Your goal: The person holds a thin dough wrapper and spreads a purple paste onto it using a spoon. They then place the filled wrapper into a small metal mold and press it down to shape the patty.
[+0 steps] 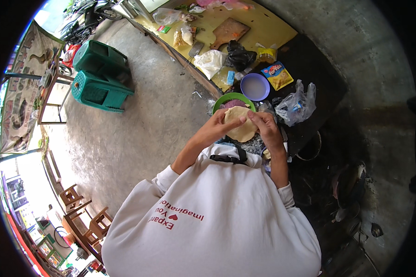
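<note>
A flat, pale round of dough is stretched between my two hands. My left hand pinches its left edge, thumb on top. The right edge is gripped by my right hand, its thumb and fingers closed on the dough. Just beyond the dough stands a green bowl with a purplish mass inside, partly hidden by the dough and my hands. Beside it, farther off, is a purple-rimmed bowl of cloudy whitish liquid.
A clear plastic bag lies right of my hands, near a blue-and-yellow packet. Farther along the table are a black bag, a white bag and a wooden cutting board. Green plastic chairs stand on the floor at left.
</note>
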Action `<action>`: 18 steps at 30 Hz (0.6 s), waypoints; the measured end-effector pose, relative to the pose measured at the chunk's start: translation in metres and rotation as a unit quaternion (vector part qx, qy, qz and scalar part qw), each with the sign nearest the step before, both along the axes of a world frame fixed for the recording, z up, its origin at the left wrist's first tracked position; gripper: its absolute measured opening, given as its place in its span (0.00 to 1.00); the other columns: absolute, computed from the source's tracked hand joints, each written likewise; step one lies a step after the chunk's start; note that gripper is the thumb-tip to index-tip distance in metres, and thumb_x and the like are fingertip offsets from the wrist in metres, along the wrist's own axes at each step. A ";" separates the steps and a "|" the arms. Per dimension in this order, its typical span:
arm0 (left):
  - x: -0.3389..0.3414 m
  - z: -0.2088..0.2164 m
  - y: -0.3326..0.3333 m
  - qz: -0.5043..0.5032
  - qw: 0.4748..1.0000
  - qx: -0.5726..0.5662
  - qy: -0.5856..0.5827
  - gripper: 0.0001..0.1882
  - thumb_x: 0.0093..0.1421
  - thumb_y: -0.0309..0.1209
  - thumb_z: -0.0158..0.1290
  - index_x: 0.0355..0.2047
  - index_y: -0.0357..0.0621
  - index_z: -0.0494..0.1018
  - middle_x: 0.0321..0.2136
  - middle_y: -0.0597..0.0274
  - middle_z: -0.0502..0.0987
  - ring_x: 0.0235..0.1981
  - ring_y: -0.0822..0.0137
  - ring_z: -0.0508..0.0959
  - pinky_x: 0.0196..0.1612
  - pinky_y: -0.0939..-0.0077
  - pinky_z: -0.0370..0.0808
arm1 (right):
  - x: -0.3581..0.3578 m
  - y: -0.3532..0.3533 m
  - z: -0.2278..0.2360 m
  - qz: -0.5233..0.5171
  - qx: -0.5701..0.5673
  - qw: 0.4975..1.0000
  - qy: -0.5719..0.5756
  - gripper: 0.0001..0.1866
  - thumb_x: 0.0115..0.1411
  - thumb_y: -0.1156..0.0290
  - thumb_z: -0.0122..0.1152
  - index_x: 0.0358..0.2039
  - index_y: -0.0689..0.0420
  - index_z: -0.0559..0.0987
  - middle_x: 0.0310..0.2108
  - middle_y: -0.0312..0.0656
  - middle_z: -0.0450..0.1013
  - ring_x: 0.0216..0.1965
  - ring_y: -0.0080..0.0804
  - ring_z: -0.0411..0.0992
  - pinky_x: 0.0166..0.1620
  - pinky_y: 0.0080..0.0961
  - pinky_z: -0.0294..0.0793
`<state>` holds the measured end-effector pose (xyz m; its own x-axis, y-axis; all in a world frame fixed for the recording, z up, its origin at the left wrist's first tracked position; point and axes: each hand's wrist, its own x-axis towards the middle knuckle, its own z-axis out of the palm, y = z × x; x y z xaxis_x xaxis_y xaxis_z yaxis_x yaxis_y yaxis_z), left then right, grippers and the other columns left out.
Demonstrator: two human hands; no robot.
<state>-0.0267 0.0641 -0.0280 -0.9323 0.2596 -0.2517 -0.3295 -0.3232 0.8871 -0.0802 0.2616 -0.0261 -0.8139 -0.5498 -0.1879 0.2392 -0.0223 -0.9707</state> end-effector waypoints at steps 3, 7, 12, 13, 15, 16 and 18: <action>0.001 0.005 -0.003 -0.021 1.000 0.015 -0.011 0.17 0.69 0.37 0.59 0.50 0.38 0.77 0.41 0.69 0.82 0.41 0.79 0.80 0.45 0.81 0.77 | 0.010 -0.010 -0.001 -0.091 -0.052 0.993 -0.054 0.18 0.72 0.61 0.57 0.31 0.62 0.82 0.21 0.23 0.68 0.25 0.09 0.62 0.28 0.16 0.61; -0.003 0.011 -0.005 -0.018 0.999 0.015 0.022 0.17 0.68 0.38 0.60 0.50 0.38 0.77 0.41 0.68 0.82 0.40 0.79 0.79 0.45 0.81 0.76 | 0.015 -0.016 -0.001 -0.160 -0.027 0.987 0.007 0.21 0.73 0.61 0.55 0.27 0.61 0.81 0.21 0.26 0.68 0.24 0.12 0.62 0.28 0.18 0.61; -0.009 0.011 -0.001 0.009 0.999 -0.030 0.028 0.19 0.70 0.41 0.57 0.50 0.37 0.76 0.41 0.68 0.82 0.41 0.78 0.79 0.45 0.81 0.75 | -0.007 -0.002 -0.001 -0.082 0.138 0.987 0.029 0.26 0.76 0.53 0.49 0.30 0.63 0.79 0.23 0.31 0.70 0.24 0.16 0.62 0.29 0.22 0.61; -0.009 0.010 -0.001 0.005 0.999 -0.036 0.019 0.19 0.71 0.42 0.56 0.50 0.37 0.76 0.41 0.68 0.82 0.41 0.78 0.78 0.45 0.80 0.75 | -0.006 0.001 -0.001 -0.080 0.082 0.993 0.015 0.25 0.75 0.54 0.51 0.35 0.64 0.82 0.23 0.29 0.72 0.26 0.14 0.65 0.31 0.19 0.64; -0.007 0.008 -0.002 -0.027 0.998 -0.048 0.009 0.21 0.72 0.43 0.54 0.51 0.36 0.76 0.42 0.68 0.81 0.43 0.78 0.77 0.47 0.79 0.74 | -0.004 0.005 0.000 -0.025 0.028 0.998 0.040 0.23 0.74 0.55 0.53 0.37 0.65 0.83 0.25 0.29 0.74 0.28 0.12 0.67 0.32 0.17 0.65; -0.006 0.007 -0.002 -0.046 0.997 -0.057 -0.002 0.22 0.72 0.44 0.53 0.52 0.36 0.75 0.42 0.67 0.81 0.44 0.78 0.77 0.48 0.79 0.74 | -0.002 0.006 0.001 0.007 -0.005 0.999 0.048 0.23 0.74 0.56 0.54 0.38 0.65 0.83 0.26 0.29 0.75 0.29 0.11 0.68 0.33 0.16 0.66; -0.006 0.006 -0.006 -0.062 0.993 -0.099 0.005 0.23 0.73 0.44 0.52 0.55 0.35 0.74 0.44 0.66 0.80 0.46 0.77 0.76 0.50 0.77 0.73 | 0.002 0.008 0.002 -0.022 0.003 0.999 0.037 0.20 0.72 0.59 0.57 0.39 0.66 0.84 0.28 0.29 0.77 0.31 0.10 0.70 0.34 0.14 0.67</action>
<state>-0.0326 0.0585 -0.0220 -0.8992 0.3185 -0.3001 -0.3466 -0.0994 0.9327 -0.0778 0.2694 -0.0239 -0.8493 -0.5117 -0.1294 0.1659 -0.0261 -0.9858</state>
